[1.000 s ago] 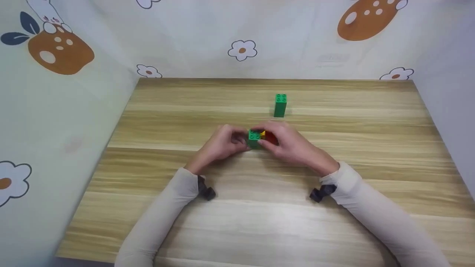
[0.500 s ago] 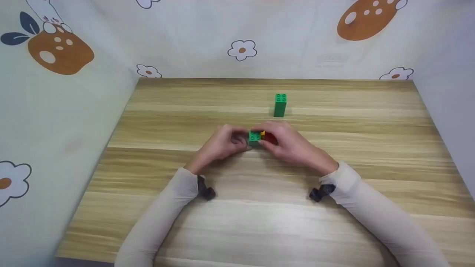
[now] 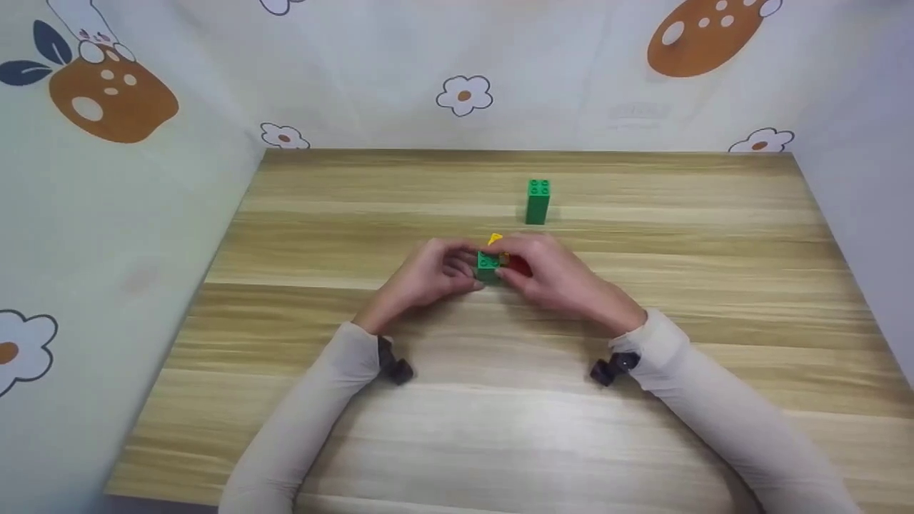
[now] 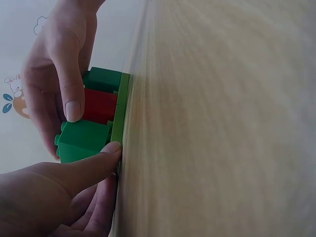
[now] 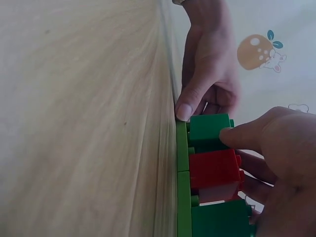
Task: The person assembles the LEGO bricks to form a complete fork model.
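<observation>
Two thin light green building-block plates (image 5: 182, 145) lie end to end on the table. Along them stand a green building block (image 4: 84, 140), a red block (image 5: 215, 168) and a second green block (image 5: 220, 217), with gaps between. My right hand (image 3: 553, 275) pinches the first green block between thumb and fingers. At the left end of the row, my left hand (image 3: 435, 271) holds the plate, its thumb on the near edge; its other fingers are partly hidden behind. A yellow piece (image 3: 495, 238) shows just beyond the right fingers in the head view.
Farther back on the wooden table (image 3: 357, 214) a tall green block (image 3: 538, 203) stands upright on its own. Patterned white sheets (image 3: 371, 78) rise at the table's back and sides. Each wrist wears a small black camera (image 3: 396, 363).
My right fingertips have shifted a little over the green block's far studs. More of the yellow piece now shows beyond them. The left hand keeps nearly the same place.
</observation>
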Demonstrator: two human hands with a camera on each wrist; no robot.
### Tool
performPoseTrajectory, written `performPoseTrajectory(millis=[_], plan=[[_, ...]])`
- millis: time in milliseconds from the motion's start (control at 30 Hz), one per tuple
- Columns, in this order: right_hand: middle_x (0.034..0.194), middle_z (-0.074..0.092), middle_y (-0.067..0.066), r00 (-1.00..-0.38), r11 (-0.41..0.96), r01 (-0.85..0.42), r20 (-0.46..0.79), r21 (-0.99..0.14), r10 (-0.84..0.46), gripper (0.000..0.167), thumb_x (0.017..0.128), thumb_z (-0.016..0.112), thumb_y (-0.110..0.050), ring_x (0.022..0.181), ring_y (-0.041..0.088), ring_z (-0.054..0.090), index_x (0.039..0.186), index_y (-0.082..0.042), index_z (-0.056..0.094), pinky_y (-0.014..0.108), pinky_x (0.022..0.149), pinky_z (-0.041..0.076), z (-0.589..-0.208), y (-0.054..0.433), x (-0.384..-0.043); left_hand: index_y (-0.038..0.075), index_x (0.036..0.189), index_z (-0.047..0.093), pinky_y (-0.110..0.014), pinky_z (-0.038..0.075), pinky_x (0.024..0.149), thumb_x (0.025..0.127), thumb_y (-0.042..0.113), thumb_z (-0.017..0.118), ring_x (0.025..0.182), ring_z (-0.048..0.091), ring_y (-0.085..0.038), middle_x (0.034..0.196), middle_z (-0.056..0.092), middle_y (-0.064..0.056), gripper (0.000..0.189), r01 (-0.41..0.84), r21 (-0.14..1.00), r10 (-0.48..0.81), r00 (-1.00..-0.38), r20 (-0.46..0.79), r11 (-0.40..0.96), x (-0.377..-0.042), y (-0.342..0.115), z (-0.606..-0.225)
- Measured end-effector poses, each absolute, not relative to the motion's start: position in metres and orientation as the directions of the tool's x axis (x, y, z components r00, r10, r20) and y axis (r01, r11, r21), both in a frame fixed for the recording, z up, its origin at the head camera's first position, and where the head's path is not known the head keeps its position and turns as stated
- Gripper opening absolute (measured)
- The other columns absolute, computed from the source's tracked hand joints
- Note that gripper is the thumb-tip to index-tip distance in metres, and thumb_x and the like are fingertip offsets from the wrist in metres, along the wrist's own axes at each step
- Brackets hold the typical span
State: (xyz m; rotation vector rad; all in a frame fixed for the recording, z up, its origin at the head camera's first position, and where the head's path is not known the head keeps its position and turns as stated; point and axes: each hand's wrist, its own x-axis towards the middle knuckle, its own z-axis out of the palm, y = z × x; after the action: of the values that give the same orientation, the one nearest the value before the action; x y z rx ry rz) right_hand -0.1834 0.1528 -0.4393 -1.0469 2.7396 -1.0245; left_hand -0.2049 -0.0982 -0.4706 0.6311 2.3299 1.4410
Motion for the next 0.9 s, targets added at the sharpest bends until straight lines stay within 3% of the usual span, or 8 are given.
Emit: performPoseTrajectory(millis=[200,900], plan=[[0.12,0.077,0.002,-0.769,0.556,-0.59,0.196,-0.586,-0.609,0.035,0.102,0.073,-0.01,0.099,0.019,0.067,0.137,-0.014,0.074,0.037,0.084,0.058,-0.4394,0.1506,-0.1839,0.005,0.135,0.072,-0.031,0.066,0.091,0.088,0.003,0.088,0.102,0.078,-0.022,0.116,0.08,-0.014,0.049,0.23,0.89,0.543,-0.839,-0.024,0.395,-0.2039,-0.0995,-0.4695],[0.118,0.076,0.004,-0.774,0.559,-0.577,0.181,-0.595,-0.606,0.037,0.102,0.074,-0.012,0.097,0.019,0.065,0.139,-0.014,0.073,0.037,0.084,0.057,-0.4395,0.152,-0.1824,0.009,0.136,0.073,-0.029,0.067,0.089,0.088,0.002,0.087,0.1,0.08,-0.021,0.115,0.08,-0.009,0.05,0.285,0.862,0.557,-0.83,0.004,0.419,-0.2024,-0.0993,-0.4689]])
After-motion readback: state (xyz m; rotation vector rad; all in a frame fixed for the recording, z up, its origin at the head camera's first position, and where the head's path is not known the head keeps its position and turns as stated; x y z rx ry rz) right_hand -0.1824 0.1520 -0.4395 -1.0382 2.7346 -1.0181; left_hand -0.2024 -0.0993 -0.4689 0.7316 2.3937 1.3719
